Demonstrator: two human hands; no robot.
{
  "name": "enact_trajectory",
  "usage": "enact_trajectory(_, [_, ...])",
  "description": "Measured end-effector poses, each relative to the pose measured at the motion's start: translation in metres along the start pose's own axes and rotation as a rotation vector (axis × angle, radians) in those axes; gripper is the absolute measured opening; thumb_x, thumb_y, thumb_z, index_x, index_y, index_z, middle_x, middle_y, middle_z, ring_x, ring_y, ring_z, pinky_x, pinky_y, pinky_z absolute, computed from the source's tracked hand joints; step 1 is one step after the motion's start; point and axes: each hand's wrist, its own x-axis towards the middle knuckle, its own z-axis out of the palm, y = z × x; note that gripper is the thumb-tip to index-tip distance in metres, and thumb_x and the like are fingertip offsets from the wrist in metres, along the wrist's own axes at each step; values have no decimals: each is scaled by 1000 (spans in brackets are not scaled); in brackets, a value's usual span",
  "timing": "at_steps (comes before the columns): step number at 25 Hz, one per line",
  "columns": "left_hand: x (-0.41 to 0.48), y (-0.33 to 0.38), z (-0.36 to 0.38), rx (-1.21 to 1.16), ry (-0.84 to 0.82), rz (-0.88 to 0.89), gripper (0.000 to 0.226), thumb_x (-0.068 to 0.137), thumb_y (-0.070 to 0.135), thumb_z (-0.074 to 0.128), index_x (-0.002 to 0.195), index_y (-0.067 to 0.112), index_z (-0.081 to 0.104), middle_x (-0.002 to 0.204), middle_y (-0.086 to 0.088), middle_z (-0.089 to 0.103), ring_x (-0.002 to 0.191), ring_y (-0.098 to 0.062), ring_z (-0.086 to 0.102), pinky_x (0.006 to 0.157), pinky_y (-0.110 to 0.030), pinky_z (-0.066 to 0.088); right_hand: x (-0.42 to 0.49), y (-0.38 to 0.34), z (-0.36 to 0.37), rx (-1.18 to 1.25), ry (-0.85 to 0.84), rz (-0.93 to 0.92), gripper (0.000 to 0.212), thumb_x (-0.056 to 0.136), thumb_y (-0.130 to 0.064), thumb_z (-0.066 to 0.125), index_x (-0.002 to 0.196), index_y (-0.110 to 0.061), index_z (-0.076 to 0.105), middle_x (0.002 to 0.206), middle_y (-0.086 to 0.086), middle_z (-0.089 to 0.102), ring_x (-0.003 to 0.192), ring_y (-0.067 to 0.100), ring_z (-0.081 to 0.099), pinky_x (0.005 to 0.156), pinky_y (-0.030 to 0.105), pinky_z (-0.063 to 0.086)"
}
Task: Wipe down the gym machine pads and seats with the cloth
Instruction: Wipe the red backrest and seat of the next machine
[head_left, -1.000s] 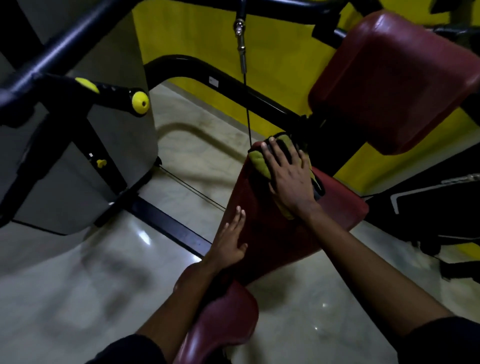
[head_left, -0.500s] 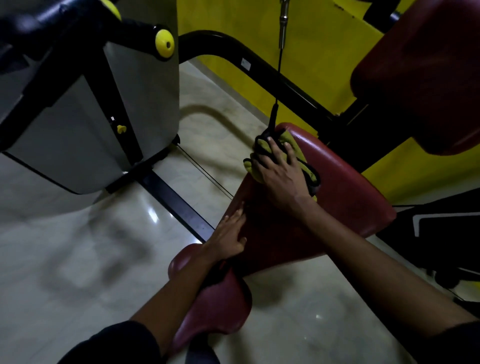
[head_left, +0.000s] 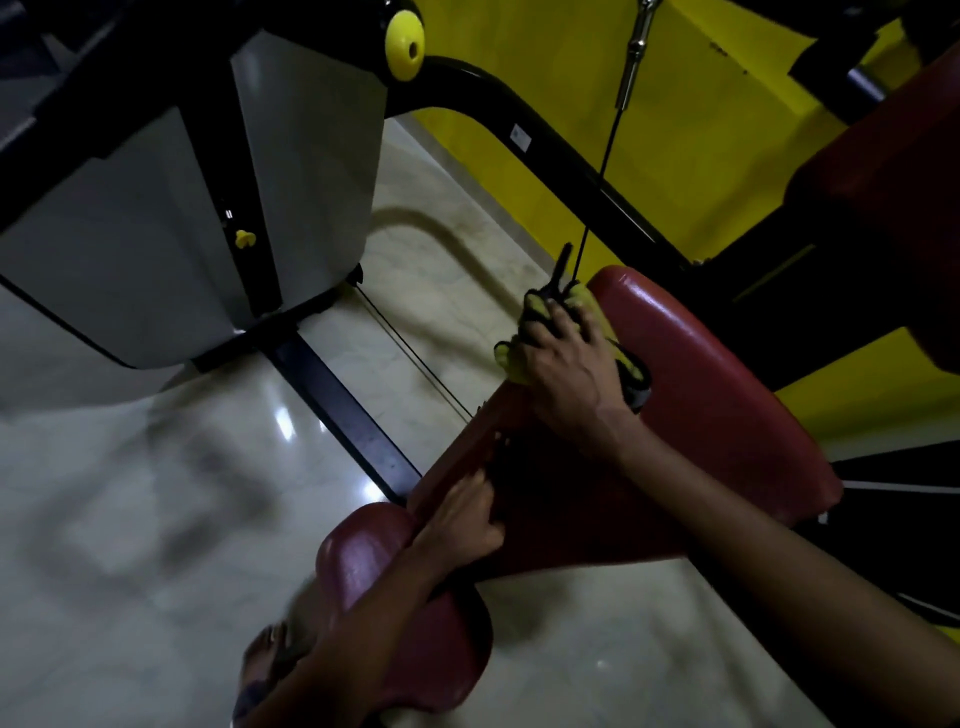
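A sloped dark red arm pad fills the middle right. My right hand presses a yellow and black cloth against the pad's upper left edge. My left hand rests on the pad's lower left edge, fingers curled over it, holding no cloth. Below it sits a smaller red seat, partly covered by my left forearm. A second red pad rises at the upper right, cut off by the frame.
A grey weight-stack cover with a yellow pin stands at the left. A yellow-capped handle juts out at the top. A black frame tube and a thin cable run by the cloth. Floor bar crosses the glossy tiles.
My right hand has slid the cloth leftward to the pad's upper left edge. My left hand's fingers curled over the pad's lower edge. The view shifted down and right.
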Motion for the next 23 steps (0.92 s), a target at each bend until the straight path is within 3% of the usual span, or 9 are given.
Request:
enact_trajectory(2, [-2,3,-6,30,40,90,72,86,21,57,152,11,29,159,-8,27,133,-15,40,108,-34,38,-10,24,-7,28,144,84,55,85,-29,58,140,-24,53,148,-1,47,151,32,20,119,56,11])
enact_trajectory(4, [-4,7,-11,118,90,144,89,89,23,58,159,23,2,166,5,-4,135,-5,29,108,-31,34,-18,37,-13,35,191,121,62,84,-32,63,143,-23,49,151,0,45,151,34,19,118,58,16])
enact_trajectory(6, [-6,7,-12,147,74,134,87,89,22,57,159,22,5,166,3,0,135,-11,32,106,-33,36,-13,31,-14,-22,142,112,62,81,-32,63,141,-19,51,147,5,48,150,38,19,118,61,15])
enact_trajectory(10, [-5,-20,2,147,75,83,69,81,17,53,147,5,36,147,-15,45,127,-28,49,105,-33,38,10,-5,0,-81,-51,37,49,89,-30,56,134,-12,58,140,13,52,148,43,20,117,63,7])
enact_trajectory(11, [-6,-31,6,129,70,37,69,80,17,51,147,3,37,148,-18,42,131,-31,46,109,-36,38,15,-15,6,-53,-83,27,45,93,-30,54,133,-11,58,140,14,52,149,44,19,117,63,6])
enact_trajectory(13, [-16,-58,17,148,24,-66,76,86,23,50,154,3,23,161,-17,21,147,-31,25,121,-41,23,20,-41,25,-36,-126,55,40,100,-29,46,135,-11,58,142,12,51,150,43,15,118,63,2])
enact_trajectory(16, [-39,-101,32,281,-129,-216,88,94,42,52,157,6,2,165,-13,-2,153,-27,-1,123,-39,1,20,-81,56,-156,-251,27,44,103,-32,40,143,-17,51,154,7,40,151,40,9,118,64,-2])
enact_trajectory(19, [-59,-125,39,347,-255,-326,95,94,46,55,157,7,-5,165,-12,-7,152,-25,-6,122,-40,0,18,-89,75,-226,-310,-43,45,102,-37,44,144,-22,49,157,5,37,151,40,8,118,65,0])
enact_trajectory(23, [-63,-130,33,421,-262,-264,90,95,36,56,157,7,-3,165,-9,-6,153,-21,-5,122,-36,-1,20,-96,95,-286,-312,-64,48,103,-40,42,148,-22,43,159,5,32,151,39,8,117,65,1])
